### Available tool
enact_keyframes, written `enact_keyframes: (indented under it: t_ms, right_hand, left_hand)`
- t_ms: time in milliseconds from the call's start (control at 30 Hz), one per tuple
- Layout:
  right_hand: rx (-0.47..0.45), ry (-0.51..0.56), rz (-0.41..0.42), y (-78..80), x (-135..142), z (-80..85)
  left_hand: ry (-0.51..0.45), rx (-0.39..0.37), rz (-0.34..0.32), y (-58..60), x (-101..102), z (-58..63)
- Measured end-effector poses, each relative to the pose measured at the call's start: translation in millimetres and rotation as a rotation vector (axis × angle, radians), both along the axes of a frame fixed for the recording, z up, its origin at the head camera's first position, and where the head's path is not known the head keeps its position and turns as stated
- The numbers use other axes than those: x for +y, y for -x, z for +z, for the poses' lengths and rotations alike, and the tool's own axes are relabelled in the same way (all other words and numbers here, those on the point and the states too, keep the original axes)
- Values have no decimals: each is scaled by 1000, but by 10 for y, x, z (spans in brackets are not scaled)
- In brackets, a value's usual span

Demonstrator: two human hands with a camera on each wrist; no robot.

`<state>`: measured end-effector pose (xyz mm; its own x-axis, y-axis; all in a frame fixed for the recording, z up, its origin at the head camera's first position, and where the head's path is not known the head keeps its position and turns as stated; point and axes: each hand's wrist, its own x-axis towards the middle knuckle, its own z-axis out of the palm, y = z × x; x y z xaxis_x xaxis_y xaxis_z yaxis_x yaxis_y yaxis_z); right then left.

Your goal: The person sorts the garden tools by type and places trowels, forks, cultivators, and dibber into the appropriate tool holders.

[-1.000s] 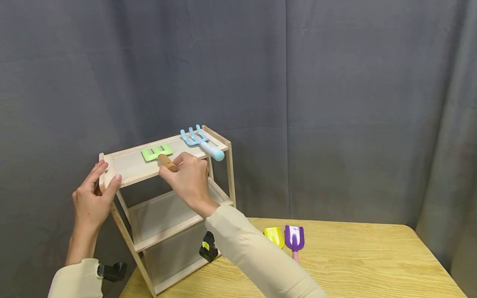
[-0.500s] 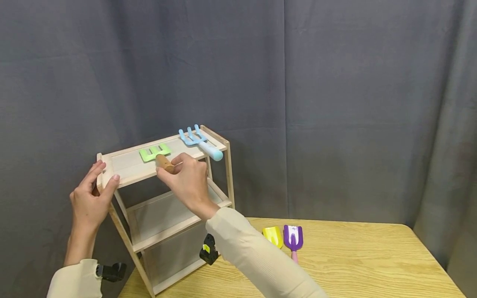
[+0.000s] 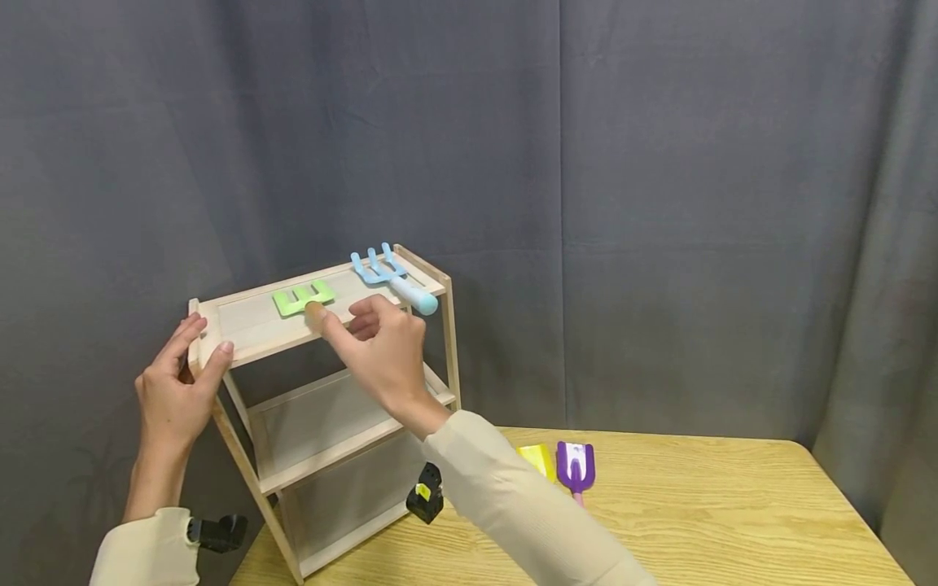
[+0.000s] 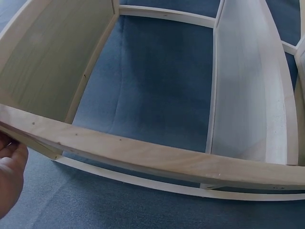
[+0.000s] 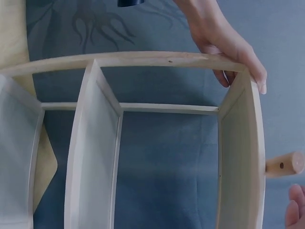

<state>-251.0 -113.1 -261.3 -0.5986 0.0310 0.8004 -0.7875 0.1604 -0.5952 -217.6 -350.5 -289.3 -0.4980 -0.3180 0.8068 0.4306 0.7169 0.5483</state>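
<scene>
A wooden three-tier shelf rack (image 3: 337,456) stands at the left of the table. My left hand (image 3: 173,400) grips its top left corner, thumb over the front edge. On the top board lies a green garden hand fork (image 3: 293,302), its wooden handle (image 5: 284,165) sticking out past the front edge. My right hand (image 3: 386,352) is beside that handle with its fingers spread off it; in the right wrist view the fingertips (image 5: 294,210) are apart from it. A light blue hand fork (image 3: 381,268) rests at the right end of the top board, handle toward the front.
A yellow toy shovel (image 3: 537,461) and a purple toy shovel (image 3: 576,464) lie on the wood-grain table (image 3: 718,505), partly behind the right sleeve. A grey curtain (image 3: 659,203) hangs behind. The middle board (image 3: 315,431) is below the top one.
My right hand has let go of the green hand fork's handle and shifted slightly right, fingers opening. The green fork stays on the top board. My left hand keeps its grip.
</scene>
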Motion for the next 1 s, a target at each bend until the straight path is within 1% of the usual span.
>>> enact_keyframes:
  t_ms: [167,267,433,533,667,833,1000]
  right_hand:
    - [100,-37,-10,8,81,-27]
    - [142,-68,-19,29,126,-61]
    - [168,-97,-7,40,205,-107]
    - [183,-100,9,33,259,-106]
    - [225,-120,0,14,351,-90]
    - [292,-205,-48,-27,466,-110]
    - [366,-286,-95,-63,542,-157]
  left_hand:
    - [-9,2,-2,6,-20,10]
    - [-14,-7,-1,-2,-35,1]
    - [-14,-24,18,-30,-57,-13]
    - [-9,-31,27,-40,-67,-19]
    - [-4,-25,28,-38,-72,-15]
    - [2,-2,30,-33,-79,-9]
    - [-5,-12,26,-35,-91,-17]
